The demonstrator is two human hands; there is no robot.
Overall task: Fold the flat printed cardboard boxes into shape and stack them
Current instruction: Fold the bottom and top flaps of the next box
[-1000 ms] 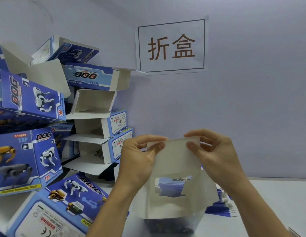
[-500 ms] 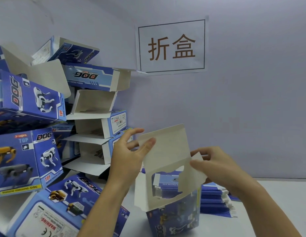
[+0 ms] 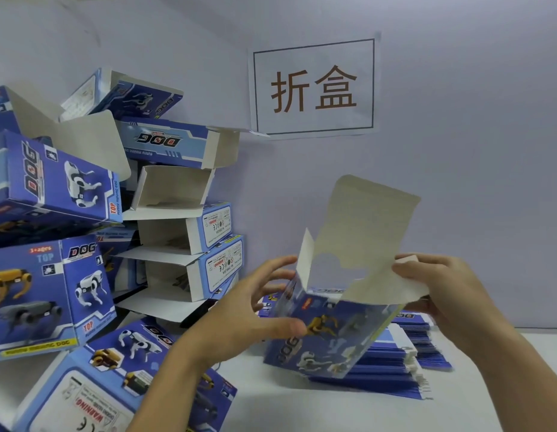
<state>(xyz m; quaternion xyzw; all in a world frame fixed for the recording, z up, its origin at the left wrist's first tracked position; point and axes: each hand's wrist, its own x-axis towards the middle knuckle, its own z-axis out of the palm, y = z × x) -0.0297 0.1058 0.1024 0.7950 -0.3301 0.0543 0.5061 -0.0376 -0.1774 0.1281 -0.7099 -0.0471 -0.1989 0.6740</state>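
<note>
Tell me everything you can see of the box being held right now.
The held box is printed cardboard, blue outside with robot-dog pictures and "DOG" lettering, plain off-white inside. It is opened into shape and tilted, its open end up. A tall lid flap stands upright; a small side flap sticks up at its left. The left hand grips its left side, thumb on the printed face; the right hand pinches a white flap at its right. It is above the flat blue stack.
</note>
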